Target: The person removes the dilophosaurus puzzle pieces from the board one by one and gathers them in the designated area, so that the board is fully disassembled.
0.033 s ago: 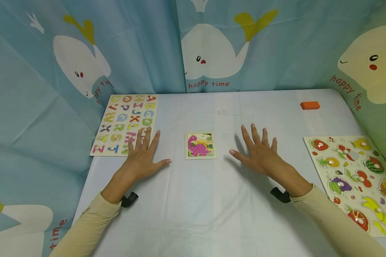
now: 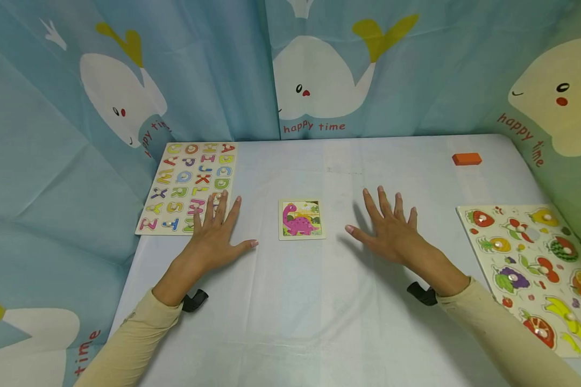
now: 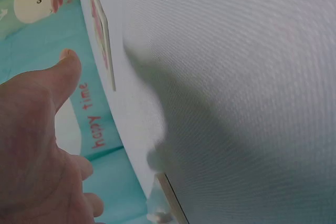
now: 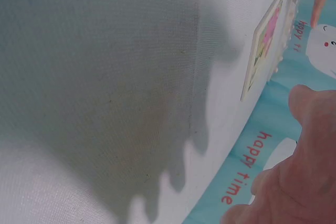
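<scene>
My left hand hovers palm down over the table with its fingers spread, the fingertips over the near right corner of an alphabet puzzle board. Across from it, my right hand is spread in the same way above the cloth, holding nothing. Between the two hands lies a small square dinosaur puzzle with a pink dinosaur, and neither hand touches it. Both wrist views show a gap between the hand and its shadow; the dinosaur puzzle appears beyond the thumb in the right wrist view.
A fruit puzzle board with knobbed pieces lies at the right, beside the right forearm. Toward the far right corner sits an orange block. Blue curtains with whale prints stand along the back and left of the white-covered table.
</scene>
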`<action>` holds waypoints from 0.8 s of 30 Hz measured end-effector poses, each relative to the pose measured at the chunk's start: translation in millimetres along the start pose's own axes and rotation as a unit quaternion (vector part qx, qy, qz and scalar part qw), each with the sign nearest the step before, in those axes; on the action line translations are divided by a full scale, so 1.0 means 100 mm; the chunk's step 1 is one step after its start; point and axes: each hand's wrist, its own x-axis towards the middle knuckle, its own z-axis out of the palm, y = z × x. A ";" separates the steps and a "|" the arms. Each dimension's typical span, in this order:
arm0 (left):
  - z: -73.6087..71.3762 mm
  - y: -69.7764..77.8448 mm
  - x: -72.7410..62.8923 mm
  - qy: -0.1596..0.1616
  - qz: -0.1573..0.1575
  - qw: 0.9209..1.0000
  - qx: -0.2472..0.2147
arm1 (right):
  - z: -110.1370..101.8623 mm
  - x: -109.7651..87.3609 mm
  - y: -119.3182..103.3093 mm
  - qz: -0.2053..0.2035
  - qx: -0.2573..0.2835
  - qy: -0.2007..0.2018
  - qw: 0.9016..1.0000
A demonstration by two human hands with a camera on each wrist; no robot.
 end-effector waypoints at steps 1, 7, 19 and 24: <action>0.00 0.00 0.00 -0.001 0.000 1.000 -0.001 | 0.00 0.00 0.00 0.000 0.000 0.000 1.000; 0.00 0.01 -0.01 0.005 0.010 1.000 0.001 | -0.01 0.02 -0.01 -0.004 0.002 0.005 1.000; -0.08 0.23 0.05 -0.016 0.063 0.998 -0.013 | -0.10 0.22 -0.32 -0.090 0.035 0.055 0.994; -0.06 0.39 0.13 -0.054 0.078 0.995 -0.019 | -0.03 0.45 -0.51 -0.170 0.040 0.115 0.978</action>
